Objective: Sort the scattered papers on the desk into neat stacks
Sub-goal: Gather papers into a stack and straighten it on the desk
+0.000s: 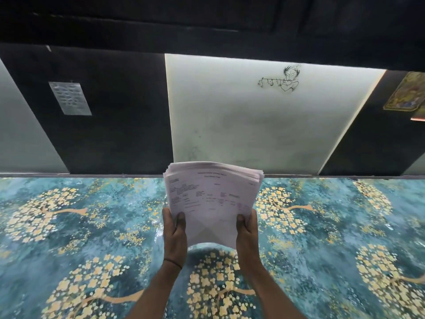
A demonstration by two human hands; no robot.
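While the stack of papers is held up over the bench, the step in hand is judged to be squaring the sheets so that they can be laid down as one neat pile. The far edges are seen to be fanned and uneven, so the hold would best be loosened a little, the stack stood on one edge and tapped on the bench until the sheets line up, then turned and tapped on a second edge. A tight pinch is to be avoided, since the near edge is already bowed upward between the hands. The stack is gripped at its two near corners: the left hand is set at the left corner and the right hand at the right, each with its thumb pressed on the top sheet. The fingers are curled under the stack and are mostly hidden by it, so their spread cannot be told. Whether the far edge touches the bench cannot be told either. Behind the stack a pale wall panel is seen.
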